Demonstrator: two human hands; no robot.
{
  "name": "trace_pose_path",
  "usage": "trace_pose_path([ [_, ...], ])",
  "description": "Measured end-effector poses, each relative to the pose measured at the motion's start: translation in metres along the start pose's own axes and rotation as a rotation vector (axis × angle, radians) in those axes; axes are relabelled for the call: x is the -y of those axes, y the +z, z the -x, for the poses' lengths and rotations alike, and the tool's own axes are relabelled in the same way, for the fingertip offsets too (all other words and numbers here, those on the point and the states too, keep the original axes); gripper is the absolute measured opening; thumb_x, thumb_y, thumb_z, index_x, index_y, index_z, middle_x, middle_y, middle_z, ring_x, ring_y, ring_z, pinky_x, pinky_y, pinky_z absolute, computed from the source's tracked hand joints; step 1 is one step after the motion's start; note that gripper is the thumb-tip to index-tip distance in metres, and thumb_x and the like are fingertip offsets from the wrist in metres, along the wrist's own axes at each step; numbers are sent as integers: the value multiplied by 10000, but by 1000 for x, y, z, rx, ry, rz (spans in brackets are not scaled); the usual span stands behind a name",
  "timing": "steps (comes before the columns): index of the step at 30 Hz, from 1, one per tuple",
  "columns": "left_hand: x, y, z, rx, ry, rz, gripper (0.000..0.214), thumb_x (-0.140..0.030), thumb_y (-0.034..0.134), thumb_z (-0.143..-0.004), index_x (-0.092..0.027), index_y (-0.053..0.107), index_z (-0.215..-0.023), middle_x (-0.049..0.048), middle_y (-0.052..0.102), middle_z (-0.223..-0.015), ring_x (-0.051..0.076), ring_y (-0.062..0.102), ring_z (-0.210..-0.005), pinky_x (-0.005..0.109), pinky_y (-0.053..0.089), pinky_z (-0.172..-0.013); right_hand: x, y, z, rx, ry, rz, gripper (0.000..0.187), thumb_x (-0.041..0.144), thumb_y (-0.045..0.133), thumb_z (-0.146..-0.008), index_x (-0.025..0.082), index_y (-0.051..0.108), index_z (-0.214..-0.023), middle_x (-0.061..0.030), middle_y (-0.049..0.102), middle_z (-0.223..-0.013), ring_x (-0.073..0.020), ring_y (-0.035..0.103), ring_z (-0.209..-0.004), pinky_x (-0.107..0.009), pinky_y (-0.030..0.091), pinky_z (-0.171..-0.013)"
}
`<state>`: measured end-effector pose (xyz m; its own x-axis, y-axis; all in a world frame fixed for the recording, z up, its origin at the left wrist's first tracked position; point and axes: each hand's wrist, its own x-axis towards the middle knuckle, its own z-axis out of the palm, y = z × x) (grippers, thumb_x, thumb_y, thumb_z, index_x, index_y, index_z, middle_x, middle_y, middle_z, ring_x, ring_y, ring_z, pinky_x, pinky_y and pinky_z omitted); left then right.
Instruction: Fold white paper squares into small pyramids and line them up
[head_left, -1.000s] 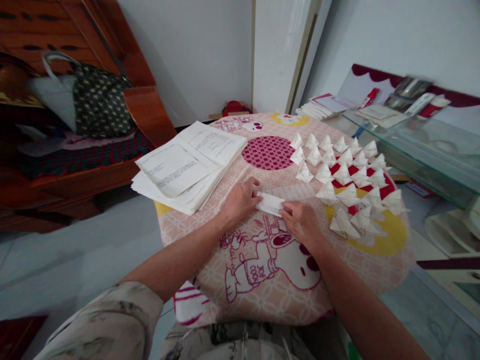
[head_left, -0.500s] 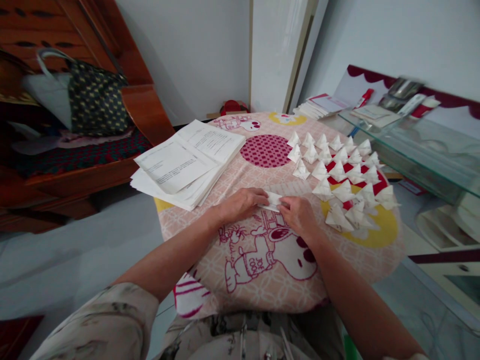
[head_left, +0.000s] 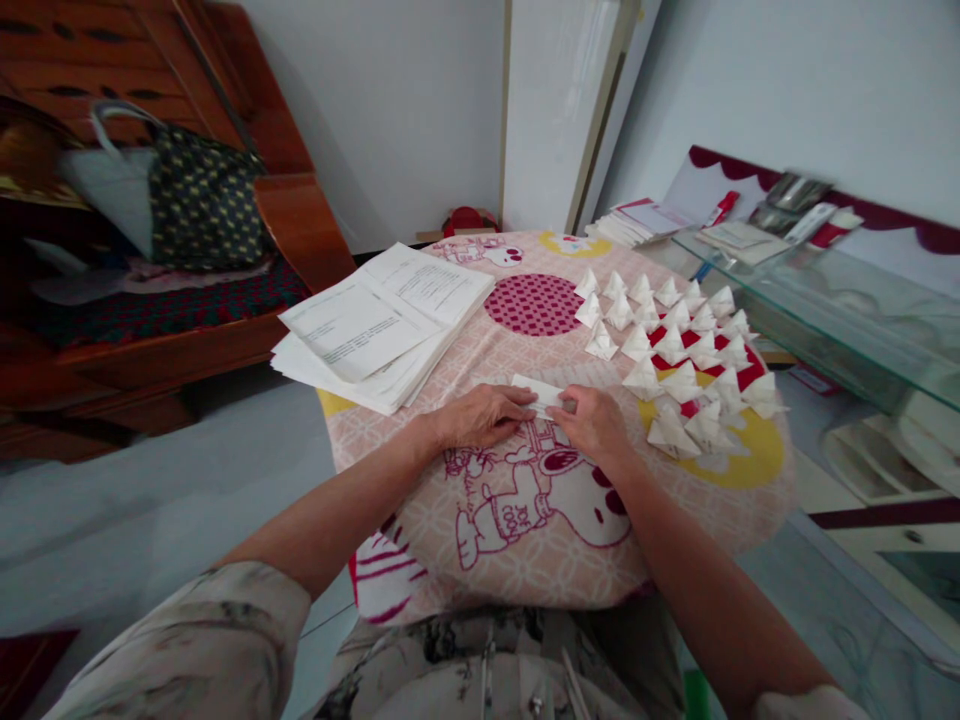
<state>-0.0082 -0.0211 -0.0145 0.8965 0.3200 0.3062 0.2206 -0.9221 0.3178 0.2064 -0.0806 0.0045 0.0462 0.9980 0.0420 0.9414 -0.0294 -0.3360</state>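
Between my two hands a small folded piece of white paper [head_left: 537, 388] lies on the patterned tablecloth [head_left: 442, 500]. My left hand [head_left: 486, 414] has its fingers closed on the paper's left side. On the right side, my right hand [head_left: 592, 422] pinches the near edge with thumb and forefinger. Part of the paper is hidden under the fingertips. Several pointed folded-paper pieces [head_left: 681, 382] stand in rough rows to the right of my hands. A stack of printed sheets [head_left: 360, 330] lies on the table to the left.
A glass shelf [head_left: 825, 290] with a red-and-white cup [head_left: 834, 228] and a metal container [head_left: 796, 190] stands along the right. Behind the left side is a wooden bench [head_left: 300, 225] holding a dark patterned bag [head_left: 206, 200]. A pile of papers [head_left: 637, 222] sits beyond the table.
My fingers have shifted on the paper, and more of its far side now shows above my left fingertips. The camera view has moved slightly.
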Motion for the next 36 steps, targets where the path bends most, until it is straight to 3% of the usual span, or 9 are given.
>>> trace_pose_path([
  [4,-2,0,-1,-22,17,-3,332,-118,529,-885,-136,733,-1147,179,648,-1322,274,620,-1246,378,516,-1044,11,0,0,-6,63,33,350,414,672,-838,167,691,-1086,-142,751,-998,-278,687,-914,-328,447,-730],
  [10,-4,-1,-4,-27,5,-7,316,-112,531,-877,-143,755,-1097,167,670,-1290,268,640,-1217,356,518,-1030,14,-1,-3,18,77,35,361,399,715,-803,175,671,-1083,-145,741,-1017,-280,682,-939,-333,459,-755],
  [19,7,10,-3,-61,-36,45,291,-130,559,-857,-146,757,-1070,165,678,-1280,262,655,-1195,356,530,-995,-9,-1,-10,57,58,-123,364,148,725,-731,165,745,-1094,-83,759,-943,-201,678,-836,-273,457,-737],
  [23,8,9,-2,-85,-56,41,234,-114,559,-830,-145,759,-948,147,710,-1222,245,669,-1163,338,526,-981,-9,-3,-11,55,62,-148,374,118,693,-727,140,761,-1095,-86,763,-932,-189,679,-818,-255,457,-724],
  [26,7,3,4,-102,-93,16,197,-87,535,-809,-149,723,-805,121,734,-1156,210,695,-1071,291,536,-908,-8,-3,-11,47,58,-150,380,111,675,-727,135,767,-1096,-88,768,-925,-184,682,-809,-245,461,-730],
  [30,2,-3,13,-134,-252,-62,152,-86,523,-796,-154,642,-730,81,748,-931,173,692,-794,279,540,-760,-10,-2,-14,55,75,-168,408,106,681,-711,132,766,-1109,-92,772,-934,-190,689,-820,-243,468,-742],
  [33,-4,-2,9,-247,-302,-127,70,-124,570,-806,-155,632,-815,112,724,-1039,225,679,-969,340,541,-861,-11,0,-15,53,80,-187,414,108,692,-704,128,765,-1111,-94,774,-932,-196,696,-836,-243,474,-749],
  [36,-11,2,-5,-281,-205,-173,273,-133,619,-804,-135,619,-1077,172,589,-1357,262,559,-1252,393,474,-1039,-13,0,-14,43,69,-204,406,124,698,-711,135,766,-1111,-87,777,-919,-192,699,-836,-238,479,-746],
])
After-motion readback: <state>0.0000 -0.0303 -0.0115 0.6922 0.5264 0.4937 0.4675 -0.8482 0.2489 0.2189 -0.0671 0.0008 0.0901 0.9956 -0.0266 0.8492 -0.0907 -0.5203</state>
